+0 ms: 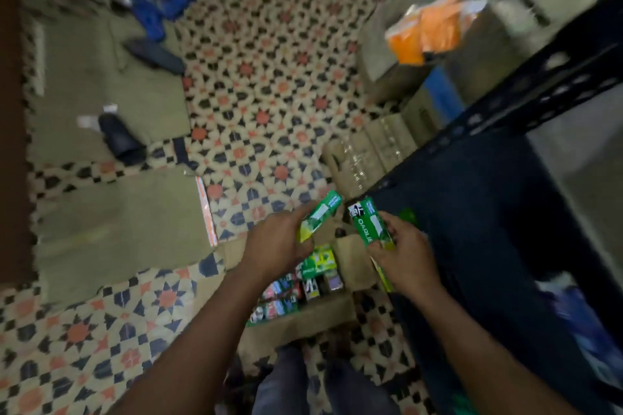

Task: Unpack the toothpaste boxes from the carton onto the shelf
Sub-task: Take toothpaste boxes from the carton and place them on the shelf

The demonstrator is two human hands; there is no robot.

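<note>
Our left hand (279,242) grips one green cardboard toothpaste box (320,217), our right hand (403,253) another (371,224), both above the open brown carton (350,256). We'd swing right, laying them flat on the dark metal shelf (472,199).

1. Left-hand box (320,216), green, gripped by the left hand (279,246): near end hidden under the fingers, and we cannot read the smeared print.
2. Right-hand box (371,224), green, gripped by the right hand (403,256): near end covered. A green edge below the palm is perhaps a 2nd box.
3. Carton (303,317): the packs inside are too small and blurred for us to count, and the left forearm hides part of them.
4. Shelf (472,212): dark and cut off by the right edge. We cannot identify the blue blur low on it.
5. Orange pack (431,27) and blue heap (161,7): both motion-blurred, so we cannot name them.
6. Both forearms: cut off by the bottom edge.
</note>
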